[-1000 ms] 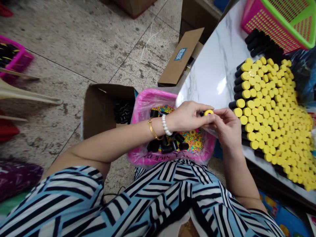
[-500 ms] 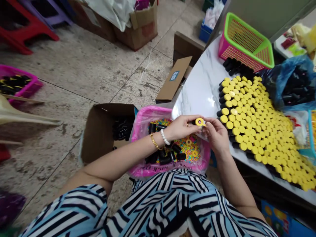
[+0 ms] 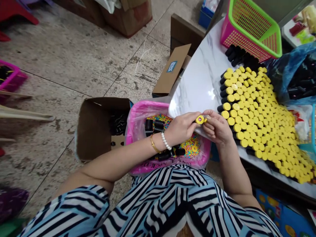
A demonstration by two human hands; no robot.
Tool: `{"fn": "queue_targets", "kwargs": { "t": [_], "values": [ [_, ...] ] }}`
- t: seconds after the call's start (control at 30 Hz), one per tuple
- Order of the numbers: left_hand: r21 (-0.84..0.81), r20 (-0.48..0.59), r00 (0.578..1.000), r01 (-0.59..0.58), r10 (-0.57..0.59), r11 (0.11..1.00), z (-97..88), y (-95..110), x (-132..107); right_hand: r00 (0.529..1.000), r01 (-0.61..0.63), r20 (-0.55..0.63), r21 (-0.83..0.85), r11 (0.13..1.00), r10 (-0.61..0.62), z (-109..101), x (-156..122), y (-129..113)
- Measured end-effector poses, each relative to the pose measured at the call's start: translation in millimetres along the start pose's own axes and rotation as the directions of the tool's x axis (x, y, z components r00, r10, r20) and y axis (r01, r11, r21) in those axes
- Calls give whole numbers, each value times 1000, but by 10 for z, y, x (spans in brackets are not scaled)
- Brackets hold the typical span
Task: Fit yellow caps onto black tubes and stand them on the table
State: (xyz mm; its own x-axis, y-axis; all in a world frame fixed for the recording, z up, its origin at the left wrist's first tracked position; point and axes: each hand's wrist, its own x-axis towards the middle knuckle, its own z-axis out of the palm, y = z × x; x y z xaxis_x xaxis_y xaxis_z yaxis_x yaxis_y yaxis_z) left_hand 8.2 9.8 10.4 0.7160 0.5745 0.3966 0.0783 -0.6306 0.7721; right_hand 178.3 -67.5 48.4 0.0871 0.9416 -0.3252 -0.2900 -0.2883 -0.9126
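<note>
My left hand (image 3: 182, 126) and my right hand (image 3: 217, 128) meet over the corner of the marble table (image 3: 202, 82), both closed on one small black tube with a yellow cap (image 3: 199, 119). Below my hands a pink tub (image 3: 140, 131) rests on my lap, holding coloured beads, yellow rings and several loose black tubes (image 3: 158, 125). On the table to the right stand many rows of tubes with yellow caps (image 3: 261, 115).
An open cardboard box (image 3: 96, 128) with black parts sits on the floor to the left of the tub. A pink and green basket (image 3: 249, 29) stands at the table's far end, a blue plastic bag (image 3: 291, 75) beside it. More boxes lie on the tiled floor.
The view has shifted slightly; my hands stay together on the yellow-capped tube, turning it a little between the fingers.
</note>
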Motion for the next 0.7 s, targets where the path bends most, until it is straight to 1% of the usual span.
{"fn": "queue_targets", "kwargs": {
  "t": [0.07,0.17,0.23,0.3,0.37,0.4,0.47,0.53,0.57,0.63,0.7],
  "values": [
    [106,9,1000,-4,4,994,25,36,-20,998,-59,3,-42,997,59,10,26,-60],
    [251,11,1000,19,-23,968,18,92,-15,997,-79,-19,-116,990,77,58,93,-170],
    [271,8,999,42,-46,962,5,96,-2,996,-82,-29,-154,985,79,88,132,-200],
    [224,8,998,61,-65,973,-7,75,3,996,-78,-49,-183,980,70,122,129,-159],
    [142,25,997,67,-71,988,-36,51,11,995,-37,-99,-221,975,15,172,71,-58],
    [101,41,997,65,-69,993,-61,42,24,990,3,-136,-247,969,-38,202,26,4],
    [51,82,994,62,-66,997,-129,32,77,957,113,-221,-311,944,-188,258,-80,131],
    [60,91,992,79,-84,995,-194,21,172,911,212,-274,-328,921,-308,295,-204,245],
    [84,79,992,94,-100,992,-211,9,238,896,240,-289,-322,916,-336,304,-273,295],
    [146,47,990,125,-133,981,-197,-30,419,891,248,-301,-307,919,-341,306,-413,385],
    [193,28,988,144,-152,971,-104,-85,669,894,220,-318,-303,927,-316,288,-535,455]
  ]
}}
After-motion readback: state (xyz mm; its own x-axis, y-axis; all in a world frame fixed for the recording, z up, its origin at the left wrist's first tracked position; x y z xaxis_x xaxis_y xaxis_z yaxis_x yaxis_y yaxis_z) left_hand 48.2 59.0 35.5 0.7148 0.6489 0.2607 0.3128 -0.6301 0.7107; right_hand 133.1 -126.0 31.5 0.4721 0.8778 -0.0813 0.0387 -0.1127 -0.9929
